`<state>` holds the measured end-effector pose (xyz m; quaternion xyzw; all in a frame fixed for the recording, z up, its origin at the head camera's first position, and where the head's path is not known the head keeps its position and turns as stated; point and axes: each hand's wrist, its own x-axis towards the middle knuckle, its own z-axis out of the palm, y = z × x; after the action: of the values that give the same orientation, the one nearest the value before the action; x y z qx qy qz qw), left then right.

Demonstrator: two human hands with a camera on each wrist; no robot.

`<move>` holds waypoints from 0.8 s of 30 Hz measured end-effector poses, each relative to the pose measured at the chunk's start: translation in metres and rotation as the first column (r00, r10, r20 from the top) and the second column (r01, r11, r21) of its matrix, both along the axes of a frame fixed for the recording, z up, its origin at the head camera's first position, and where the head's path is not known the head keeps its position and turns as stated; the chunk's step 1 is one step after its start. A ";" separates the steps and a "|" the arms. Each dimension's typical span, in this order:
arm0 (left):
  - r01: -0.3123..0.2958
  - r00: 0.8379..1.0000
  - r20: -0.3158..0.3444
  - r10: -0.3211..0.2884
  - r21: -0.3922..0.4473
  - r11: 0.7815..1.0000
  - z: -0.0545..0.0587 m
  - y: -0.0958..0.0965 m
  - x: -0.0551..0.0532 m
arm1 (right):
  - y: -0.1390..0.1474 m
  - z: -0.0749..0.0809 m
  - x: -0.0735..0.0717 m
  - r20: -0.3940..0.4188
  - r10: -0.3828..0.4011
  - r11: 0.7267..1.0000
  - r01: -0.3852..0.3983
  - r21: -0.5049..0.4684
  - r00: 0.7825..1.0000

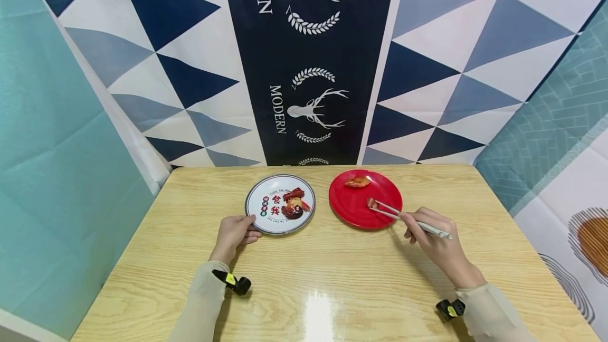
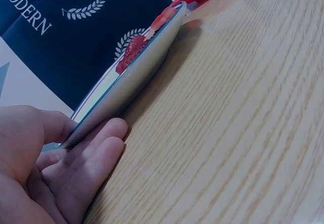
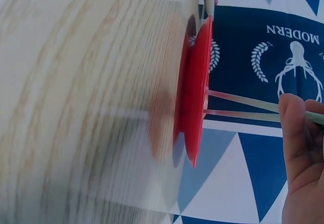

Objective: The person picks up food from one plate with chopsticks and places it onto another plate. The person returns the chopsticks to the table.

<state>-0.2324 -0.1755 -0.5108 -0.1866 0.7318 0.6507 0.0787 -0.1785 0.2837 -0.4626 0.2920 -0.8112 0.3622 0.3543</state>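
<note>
My left hand (image 1: pixel 236 234) pinches the near left rim of a white plate (image 1: pixel 256 194), thumb on top and fingers beneath, as the left wrist view confirms. Several pieces of dark red and golden food (image 1: pixel 295 205) lie on that plate's right half. On the red plate (image 1: pixel 347 207) to the right, a glazed brown food piece (image 1: pixel 357 182) lies near the far rim. A pair of pale chopsticks (image 1: pixel 429 228) is held in my right hand (image 1: pixel 434 234). Their tips are at a small reddish-brown food piece (image 1: pixel 372 203) on the red plate; whether they grip it I cannot tell.
Both plates stand near the far edge of a light wooden table (image 1: pixel 285 289). Behind it hangs a patterned cloth (image 1: pixel 313 67) with triangles and deer heads. Each wrist carries a small black camera, one at the left wrist (image 1: pixel 233 282), one at the right (image 1: pixel 450 309).
</note>
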 end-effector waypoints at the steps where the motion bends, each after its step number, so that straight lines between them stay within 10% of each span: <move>1: -0.001 1.000 0.000 0.001 0.001 1.000 0.000 0.000 0.000 | 0.000 0.000 0.000 0.001 0.001 1.000 -0.001 -0.010 1.000; 24: -0.003 1.000 0.000 0.003 -0.004 1.000 0.001 -0.001 0.000 | -0.003 0.004 -0.002 0.151 -0.134 0.985 0.148 -0.085 0.979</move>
<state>-0.2321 -0.1762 -0.5097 -0.1878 0.7328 0.6495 0.0772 -0.1803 0.2804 -0.4582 0.1895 -0.8351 0.3947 0.3329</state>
